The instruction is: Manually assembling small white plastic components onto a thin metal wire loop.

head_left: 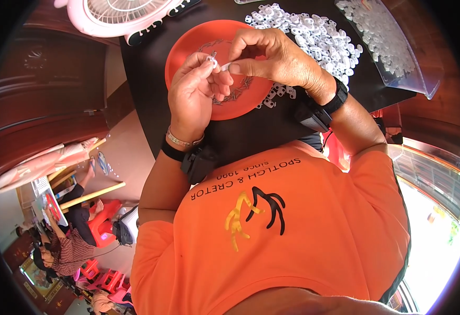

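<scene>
Both my hands meet above a round orange-red plastic bowl (pixel 188 42) on the dark table. In the fingertips of my left hand (pixel 192 97) is a small white plastic clip (pixel 212 61), with a thin metal screw or nail (pixel 214 53) sticking up at it. My right hand (pixel 274 58) pinches a small white plastic piece (pixel 226 67) between thumb and index finger, close beside the clip; whether the two touch I cannot tell. Small grey metal screws or nails (pixel 240 93) lie in the bowl, partly hidden by my hands.
A large heap of white plastic clips (pixel 319 37) covers the far right of the table (pixel 182 139). Beyond it, a clear plastic tray (pixel 424 86) holds more small white pieces. A pink fan (pixel 85 21) stands at the far left. People and red stools (pixel 104 226) are off to the left.
</scene>
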Demonstrator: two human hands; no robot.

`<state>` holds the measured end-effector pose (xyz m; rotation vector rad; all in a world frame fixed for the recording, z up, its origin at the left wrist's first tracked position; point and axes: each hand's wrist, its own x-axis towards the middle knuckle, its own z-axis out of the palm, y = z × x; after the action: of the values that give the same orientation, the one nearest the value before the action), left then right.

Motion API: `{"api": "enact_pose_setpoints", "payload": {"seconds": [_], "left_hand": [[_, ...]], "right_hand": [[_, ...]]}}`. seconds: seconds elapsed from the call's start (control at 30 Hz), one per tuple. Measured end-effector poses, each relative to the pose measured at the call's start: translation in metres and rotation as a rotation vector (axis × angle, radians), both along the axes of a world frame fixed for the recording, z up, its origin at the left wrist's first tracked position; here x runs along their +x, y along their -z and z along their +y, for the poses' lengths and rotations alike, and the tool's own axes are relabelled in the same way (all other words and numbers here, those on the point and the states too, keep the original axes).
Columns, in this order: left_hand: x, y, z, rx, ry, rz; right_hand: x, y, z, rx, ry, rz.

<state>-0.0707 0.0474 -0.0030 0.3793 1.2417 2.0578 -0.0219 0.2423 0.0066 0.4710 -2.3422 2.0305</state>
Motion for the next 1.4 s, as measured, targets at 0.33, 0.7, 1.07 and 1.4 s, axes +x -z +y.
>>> {"api": "enact_pose_setpoints", "payload": {"seconds": [0.33,0.7,1.07,1.4], "left_hand": [[0.004,-0.004,0.002,-0.130,-0.069,0.140],[0.011,-0.008,0.005,-0.269,-0.121,0.261],[0.015,-0.007,0.009,-0.340,-0.135,0.317],[0.015,-0.004,0.008,-0.334,-0.141,0.309]], "right_hand": [[-0.005,0.002,0.003,-0.172,0.037,-0.142],[-0.004,-0.001,0.002,-0.215,0.050,-0.181],[0.000,-0.004,-0.004,-0.123,0.086,-0.156],[0.001,0.001,-0.006,0.038,0.037,0.013]]}}
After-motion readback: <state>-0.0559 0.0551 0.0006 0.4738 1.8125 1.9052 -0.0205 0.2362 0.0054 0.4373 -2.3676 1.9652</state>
